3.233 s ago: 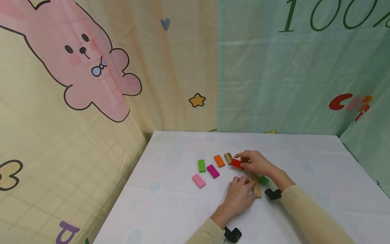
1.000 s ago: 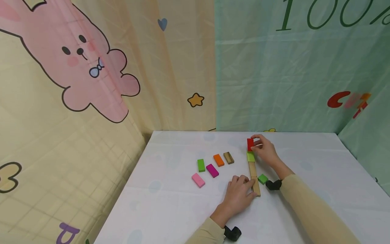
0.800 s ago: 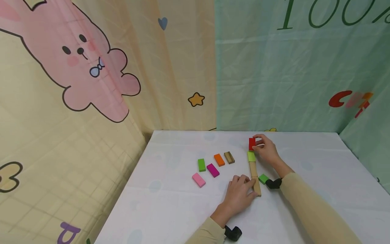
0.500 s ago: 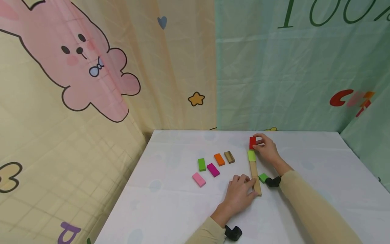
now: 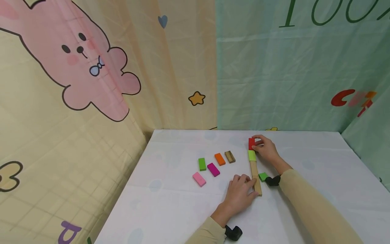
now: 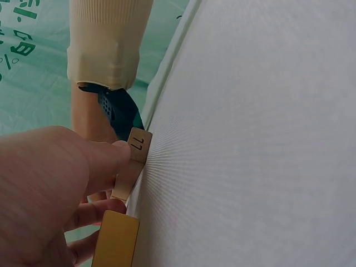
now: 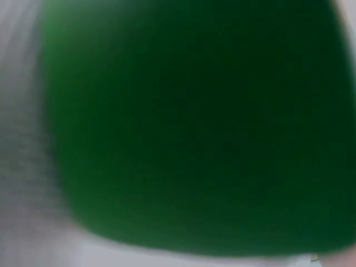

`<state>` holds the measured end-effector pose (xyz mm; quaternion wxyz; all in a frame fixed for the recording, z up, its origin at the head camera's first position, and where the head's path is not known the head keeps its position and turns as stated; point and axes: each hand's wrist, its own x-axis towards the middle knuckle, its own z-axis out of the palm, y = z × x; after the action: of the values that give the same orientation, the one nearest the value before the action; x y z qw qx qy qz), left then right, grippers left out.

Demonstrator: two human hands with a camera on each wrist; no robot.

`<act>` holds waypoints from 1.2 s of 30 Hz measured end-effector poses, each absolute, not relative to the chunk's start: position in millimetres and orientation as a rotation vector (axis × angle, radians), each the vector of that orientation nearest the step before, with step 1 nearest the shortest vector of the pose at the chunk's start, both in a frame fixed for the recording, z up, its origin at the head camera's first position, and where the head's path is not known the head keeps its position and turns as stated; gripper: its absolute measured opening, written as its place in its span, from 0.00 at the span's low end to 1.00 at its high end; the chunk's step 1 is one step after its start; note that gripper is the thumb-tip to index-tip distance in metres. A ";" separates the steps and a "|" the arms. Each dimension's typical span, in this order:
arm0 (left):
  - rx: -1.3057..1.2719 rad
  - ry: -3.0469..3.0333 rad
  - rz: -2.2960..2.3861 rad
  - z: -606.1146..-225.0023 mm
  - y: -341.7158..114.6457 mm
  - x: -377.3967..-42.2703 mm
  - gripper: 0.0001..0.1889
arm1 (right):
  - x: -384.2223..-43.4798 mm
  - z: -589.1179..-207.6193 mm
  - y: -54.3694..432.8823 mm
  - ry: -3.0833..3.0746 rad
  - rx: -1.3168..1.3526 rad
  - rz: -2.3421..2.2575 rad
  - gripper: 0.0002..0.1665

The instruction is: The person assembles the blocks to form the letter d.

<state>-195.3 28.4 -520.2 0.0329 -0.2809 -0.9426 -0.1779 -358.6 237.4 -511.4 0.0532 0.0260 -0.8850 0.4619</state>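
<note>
On the white table, a row runs away from me: two plain wooden blocks [image 5: 257, 188], a lime-green block [image 5: 252, 155] and a red block [image 5: 251, 143] at the far end. My right hand [image 5: 266, 149] pinches the red block, whose near end is right at the lime block. At the row's near end my left hand [image 5: 239, 195] holds the nearest wooden block between thumb and fingers. The left wrist view shows the thumb on a wooden block [image 6: 141, 143] with dark marks. A green block [image 5: 263, 177] beside the row fills most of the right wrist view, blurred.
Left of the row lie loose blocks: a brown one [image 5: 230, 157], an orange one [image 5: 219, 159], a magenta one [image 5: 213, 169], a green one [image 5: 202, 164] and a pink one [image 5: 199, 179]. The right wrist's black camera [image 5: 272, 181] overlaps the green block's edge.
My right hand has carried the red block from beside the brown block to the row's far end, then drawn it slightly toward the lime block. My left hand has stayed in place.
</note>
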 end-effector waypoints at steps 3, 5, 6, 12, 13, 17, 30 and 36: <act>-0.865 -2.893 -0.546 -520.3 28.3 -195.2 0.28 | -359.4 -512.5 237.6 -2.700 0.087 1.385 0.28; -0.865 -2.891 -0.550 -520.3 28.1 -195.2 0.28 | -360.4 -513.6 237.8 -2.712 0.093 1.379 0.28; -0.865 -2.890 -0.550 -520.3 28.0 -195.2 0.28 | -360.9 -514.1 237.9 -2.722 0.100 1.375 0.28; -0.876 -2.880 -0.540 -520.1 27.6 -195.6 0.28 | -363.1 -513.0 237.4 -2.780 0.131 1.364 0.29; -0.880 -2.879 -0.542 -520.2 27.8 -195.7 0.28 | -363.1 -512.7 237.4 -2.788 0.128 1.361 0.29; -0.887 -2.885 -0.551 -519.0 27.8 -194.9 0.28 | -362.4 -513.4 239.7 -2.808 0.140 1.332 0.29; -0.904 -2.921 -0.556 -514.7 26.5 -188.9 0.26 | -354.7 -514.0 245.6 -2.859 0.133 1.359 0.29; -0.923 -2.904 -0.561 -509.5 24.7 -186.1 0.25 | -348.9 -508.2 244.7 -2.882 0.124 1.381 0.30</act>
<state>-186.1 24.7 -509.5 0.0216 -0.2978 -0.9371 -0.1810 -348.9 244.7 -508.2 -0.0284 0.0387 -0.9007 0.4318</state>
